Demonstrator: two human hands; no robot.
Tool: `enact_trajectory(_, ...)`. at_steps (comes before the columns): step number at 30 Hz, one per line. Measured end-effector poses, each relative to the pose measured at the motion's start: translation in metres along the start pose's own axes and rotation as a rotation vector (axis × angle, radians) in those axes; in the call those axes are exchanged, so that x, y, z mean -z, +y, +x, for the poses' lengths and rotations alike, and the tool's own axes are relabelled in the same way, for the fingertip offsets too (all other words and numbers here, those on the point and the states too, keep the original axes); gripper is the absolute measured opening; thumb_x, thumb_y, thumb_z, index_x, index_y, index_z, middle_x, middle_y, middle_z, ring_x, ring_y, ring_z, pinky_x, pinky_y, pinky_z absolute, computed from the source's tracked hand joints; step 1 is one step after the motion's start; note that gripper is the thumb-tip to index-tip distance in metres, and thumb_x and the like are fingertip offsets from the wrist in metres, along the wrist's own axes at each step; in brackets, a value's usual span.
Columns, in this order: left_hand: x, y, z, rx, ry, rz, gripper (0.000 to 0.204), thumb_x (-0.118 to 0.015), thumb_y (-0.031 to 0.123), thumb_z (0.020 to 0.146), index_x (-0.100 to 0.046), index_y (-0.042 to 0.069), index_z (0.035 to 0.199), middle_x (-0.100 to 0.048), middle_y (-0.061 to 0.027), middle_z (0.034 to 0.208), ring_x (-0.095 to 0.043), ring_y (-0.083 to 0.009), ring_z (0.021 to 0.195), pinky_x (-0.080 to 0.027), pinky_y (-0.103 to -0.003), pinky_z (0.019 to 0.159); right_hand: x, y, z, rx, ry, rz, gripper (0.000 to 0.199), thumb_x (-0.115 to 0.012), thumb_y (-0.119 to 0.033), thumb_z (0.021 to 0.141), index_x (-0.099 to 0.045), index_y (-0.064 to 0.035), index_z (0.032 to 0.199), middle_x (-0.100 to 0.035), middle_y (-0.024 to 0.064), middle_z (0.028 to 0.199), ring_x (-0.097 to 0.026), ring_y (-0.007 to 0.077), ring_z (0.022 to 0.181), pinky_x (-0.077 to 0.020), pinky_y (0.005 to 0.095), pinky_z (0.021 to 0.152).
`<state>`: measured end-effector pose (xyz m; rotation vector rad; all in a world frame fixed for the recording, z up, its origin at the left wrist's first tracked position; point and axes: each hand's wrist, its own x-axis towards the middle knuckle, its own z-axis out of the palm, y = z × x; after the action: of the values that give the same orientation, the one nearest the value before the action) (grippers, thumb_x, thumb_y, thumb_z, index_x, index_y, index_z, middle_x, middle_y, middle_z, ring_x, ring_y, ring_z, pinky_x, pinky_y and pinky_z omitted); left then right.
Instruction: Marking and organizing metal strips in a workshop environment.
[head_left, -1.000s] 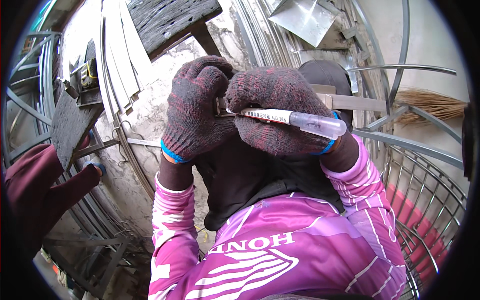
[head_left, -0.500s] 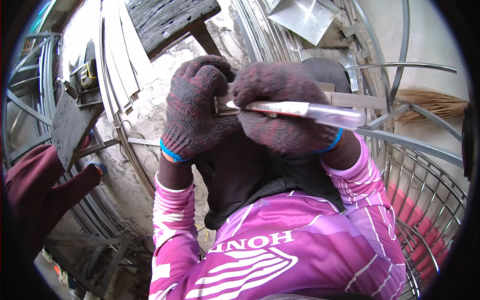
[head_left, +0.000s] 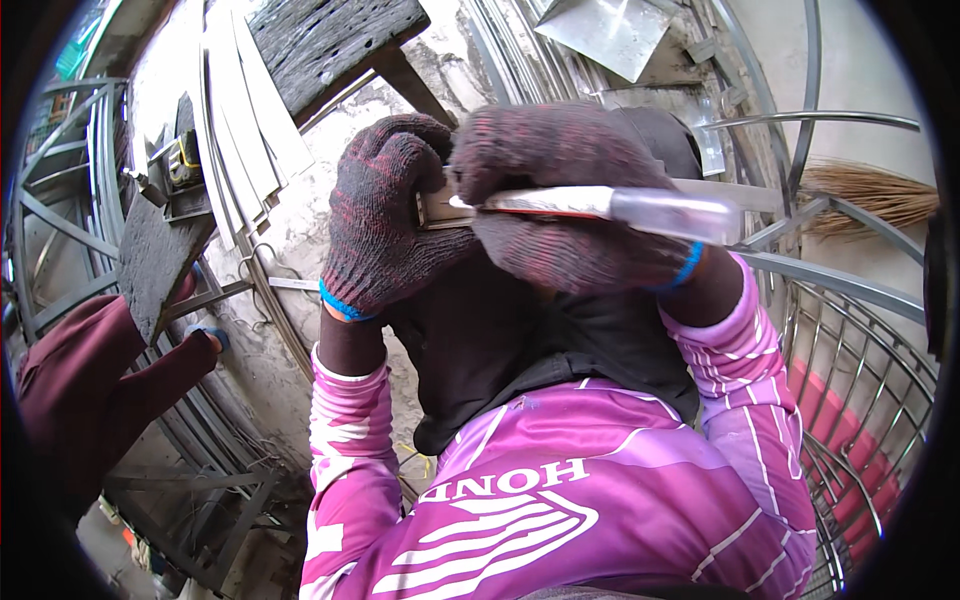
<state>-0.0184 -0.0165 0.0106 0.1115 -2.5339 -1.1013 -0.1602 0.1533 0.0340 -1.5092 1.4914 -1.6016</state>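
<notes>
Both hands wear dark knitted gloves with blue cuffs and meet just above the centre of the frame. The left hand [head_left: 385,215] is curled shut around the end of a thin metal strip [head_left: 437,208], which shows pale between the two gloves. The right hand [head_left: 570,205] is closed around a marker pen [head_left: 640,208] lying almost level, its clear cap pointing toward the right of the frame and its tip touching the strip. Flat white slats [head_left: 240,120] lean in the upper left. Curved metal bars [head_left: 850,290] fill the right side, with a broom [head_left: 870,190] behind them.
</notes>
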Motion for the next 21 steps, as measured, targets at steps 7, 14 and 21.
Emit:
enact_trajectory(7,0.003,0.0,-0.002,-0.002,0.029,0.06,0.052,-0.087,0.037,0.062,-0.064,0.005,0.095,-0.064,-0.0151,0.109,-0.06,-0.0366,0.102,-0.047,-0.045,0.088,-0.009,0.003,0.016,0.023,-0.145,-0.06,0.027,-0.074,-0.01,0.076,-0.062,-0.0028,0.1,-0.065,0.0134,0.089,-0.065,0.03,0.078,-0.0527,0.0361,0.07)
enact_trajectory(14,0.003,0.002,-0.001,0.017,0.007,0.065,0.052,-0.087,0.036,0.061,-0.065,0.005,0.096,-0.064,-0.015,0.11,-0.059,-0.0366,0.103,-0.046,-0.044,0.089,-0.013,0.002,0.013,0.091,-0.095,-0.15,0.024,-0.074,-0.012,0.076,-0.063,-0.0062,0.096,-0.066,0.0145,0.087,-0.067,0.0375,0.083,-0.0553,0.0435,0.072)
enact_trajectory(21,0.003,0.005,-0.001,0.013,0.011,0.074,0.054,-0.087,0.035,0.06,-0.066,0.006,0.1,-0.064,-0.0143,0.11,-0.059,-0.0363,0.104,-0.046,-0.045,0.091,-0.013,0.002,0.008,0.186,-0.072,-0.255,0.033,-0.077,-0.01,0.076,-0.066,-0.0054,0.107,-0.069,0.0108,0.096,-0.07,0.0341,0.09,-0.0574,0.0431,0.078)
